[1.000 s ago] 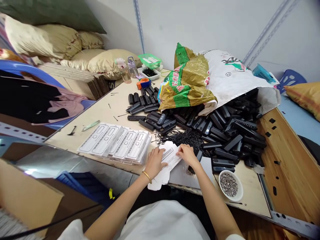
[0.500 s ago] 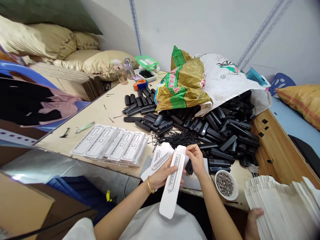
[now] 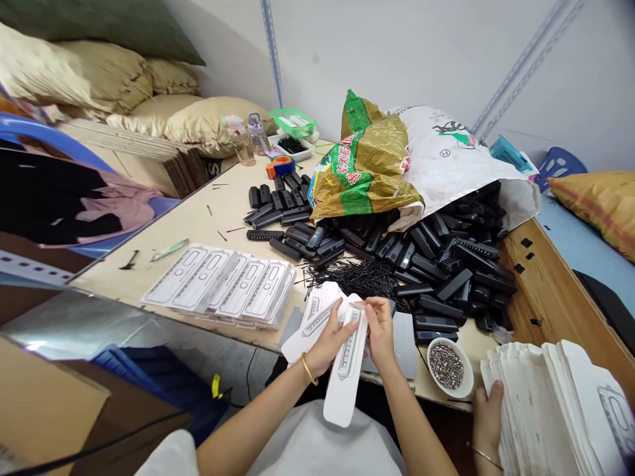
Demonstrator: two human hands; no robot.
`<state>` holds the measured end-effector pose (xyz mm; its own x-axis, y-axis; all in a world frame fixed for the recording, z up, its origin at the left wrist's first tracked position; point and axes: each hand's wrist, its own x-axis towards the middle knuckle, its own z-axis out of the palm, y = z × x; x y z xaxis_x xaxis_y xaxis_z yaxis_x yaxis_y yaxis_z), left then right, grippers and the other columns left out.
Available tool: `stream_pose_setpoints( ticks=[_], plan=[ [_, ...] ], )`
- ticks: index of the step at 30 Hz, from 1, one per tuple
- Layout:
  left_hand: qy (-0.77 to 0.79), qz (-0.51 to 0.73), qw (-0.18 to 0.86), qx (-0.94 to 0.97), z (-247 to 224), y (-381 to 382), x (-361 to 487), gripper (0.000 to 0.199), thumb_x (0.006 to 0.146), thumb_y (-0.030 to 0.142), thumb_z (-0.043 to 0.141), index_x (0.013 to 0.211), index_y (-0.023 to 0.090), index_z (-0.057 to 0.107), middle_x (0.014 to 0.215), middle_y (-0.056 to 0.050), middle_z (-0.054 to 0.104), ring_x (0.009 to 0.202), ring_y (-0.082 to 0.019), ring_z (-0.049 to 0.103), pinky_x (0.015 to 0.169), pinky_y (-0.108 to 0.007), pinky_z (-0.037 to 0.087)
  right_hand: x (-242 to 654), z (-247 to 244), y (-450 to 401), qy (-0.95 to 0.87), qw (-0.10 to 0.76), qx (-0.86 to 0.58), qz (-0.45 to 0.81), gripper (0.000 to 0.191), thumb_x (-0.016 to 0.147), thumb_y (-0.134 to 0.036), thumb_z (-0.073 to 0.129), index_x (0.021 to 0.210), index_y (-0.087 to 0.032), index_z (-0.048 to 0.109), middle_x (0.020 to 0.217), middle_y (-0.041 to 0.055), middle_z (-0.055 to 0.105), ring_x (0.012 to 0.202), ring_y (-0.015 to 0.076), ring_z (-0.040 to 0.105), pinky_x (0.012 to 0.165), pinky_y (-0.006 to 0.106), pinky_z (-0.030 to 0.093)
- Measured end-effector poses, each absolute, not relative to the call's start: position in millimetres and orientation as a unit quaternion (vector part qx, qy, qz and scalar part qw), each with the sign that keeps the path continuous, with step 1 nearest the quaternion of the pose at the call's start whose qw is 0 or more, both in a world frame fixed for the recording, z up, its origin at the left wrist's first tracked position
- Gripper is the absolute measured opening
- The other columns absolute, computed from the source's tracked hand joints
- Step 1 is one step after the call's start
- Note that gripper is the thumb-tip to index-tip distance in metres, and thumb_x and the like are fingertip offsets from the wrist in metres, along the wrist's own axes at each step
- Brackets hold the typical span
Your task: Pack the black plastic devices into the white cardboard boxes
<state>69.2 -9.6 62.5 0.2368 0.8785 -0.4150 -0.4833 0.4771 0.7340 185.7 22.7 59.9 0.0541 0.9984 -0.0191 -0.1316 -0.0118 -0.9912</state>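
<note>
A long white cardboard box (image 3: 342, 390), printed with a drawing of a slim slotted item, is held tilted in front of my lap. My left hand (image 3: 328, 345) wraps around its left side, thumb on the printed face. At the box's upper end my right hand (image 3: 381, 330) pinches the edge with bent fingers; what lies behind them is hidden. Just behind my left hand, more white printed boxes (image 3: 305, 330) lie on a grey sheet (image 3: 404, 347). A pile of thin black sticks (image 3: 364, 277) lies beyond both hands.
Stacked printed packs (image 3: 218, 284) stand at left. Black plastic cases (image 3: 436, 264) heap under a white sack (image 3: 441, 158) and a gold-green bag (image 3: 367, 165). A white bowl (image 3: 466, 380) holds small metal parts. At right, another person's hand (image 3: 489, 413) grips flat boxes (image 3: 540, 403).
My right hand has moved lower and closer against the box's upper end, and the flap there is now mostly covered. The other person's hand and stack shifted left.
</note>
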Motion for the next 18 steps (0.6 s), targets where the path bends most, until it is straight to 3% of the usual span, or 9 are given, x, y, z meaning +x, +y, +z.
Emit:
stream_pose_setpoints(
  ticks=[2, 5, 7, 9, 14, 18],
  plan=[
    [0.437, 0.488, 0.713, 0.252, 60.6, -11.1, 69.9, 0.092, 0.072, 0.031, 0.072, 0.145, 0.025, 0.016, 0.114, -0.011, 0.064, 0.099, -0.025, 0.065, 0.094, -0.042, 0.047, 186.2, 60.1, 27.3, -0.409, 0.522, -0.479, 0.576, 0.03, 0.077, -0.049, 0.062, 0.075, -0.021, 0.052, 0.072, -0.0015, 0.061, 0.063, 0.013, 0.056, 0.062, 0.026, 0.046],
    [0.468, 0.53, 0.633, 0.317, 57.6, -12.5, 69.7, 0.09, 0.064, 0.022, 0.079, 0.141, 0.02, 0.032, 0.141, -0.013, 0.046, 0.135, -0.027, 0.037, 0.115, -0.039, 0.022, 187.5, 58.7, 34.8, -0.367, 0.497, -0.488, 0.617, 0.035, 0.068, -0.05, 0.07, 0.07, -0.021, 0.051, 0.063, -0.0041, 0.057, 0.055, 0.0115, 0.051, 0.054, 0.024, 0.043],
    [0.474, 0.523, 0.623, 0.337, 57.6, -11.6, 68.3, 0.09, 0.064, 0.022, 0.079, 0.141, 0.019, 0.034, 0.145, -0.013, 0.041, 0.139, -0.027, 0.029, 0.116, -0.039, 0.016, 188.6, 57.1, 36.7, -0.372, 0.481, -0.491, 0.624, 0.035, 0.066, -0.051, 0.071, 0.07, -0.02, 0.056, 0.062, -0.0039, 0.057, 0.053, 0.0114, 0.049, 0.052, 0.024, 0.041],
    [0.47, 0.512, 0.636, 0.335, 59.2, -9.3, 66.1, 0.092, 0.065, 0.025, 0.079, 0.143, 0.019, 0.031, 0.142, -0.013, 0.045, 0.139, -0.028, 0.03, 0.115, -0.04, 0.021, 189.7, 54.8, 33.9, -0.393, 0.478, -0.49, 0.614, 0.034, 0.07, -0.051, 0.068, 0.069, -0.018, 0.06, 0.065, -0.002, 0.06, 0.057, 0.0122, 0.051, 0.055, 0.025, 0.042],
    [0.472, 0.438, 0.669, 0.371, 61.0, -3.1, 63.2, 0.104, 0.074, 0.041, 0.07, 0.149, 0.015, 0.004, 0.143, -0.017, 0.043, 0.132, -0.03, 0.039, 0.11, -0.045, 0.031, 193.2, 46.3, 15.6, -0.413, 0.489, -0.476, 0.603, 0.027, 0.075, -0.045, 0.067, 0.086, -0.02, 0.066, 0.088, 0.0022, 0.068, 0.081, 0.0172, 0.059, 0.073, 0.028, 0.047],
    [0.495, 0.411, 0.632, 0.431, 54.5, -2.3, 66.6, 0.099, 0.079, 0.051, 0.06, 0.149, 0.015, 0.0, 0.148, -0.017, 0.036, 0.136, -0.03, 0.035, 0.113, -0.048, 0.024, 193.7, 43.0, 5.8, -0.427, 0.483, -0.483, 0.592, 0.028, 0.075, -0.044, 0.067, 0.091, -0.021, 0.065, 0.096, 0.0032, 0.068, 0.089, 0.0194, 0.06, 0.08, 0.031, 0.046]
  ],
)
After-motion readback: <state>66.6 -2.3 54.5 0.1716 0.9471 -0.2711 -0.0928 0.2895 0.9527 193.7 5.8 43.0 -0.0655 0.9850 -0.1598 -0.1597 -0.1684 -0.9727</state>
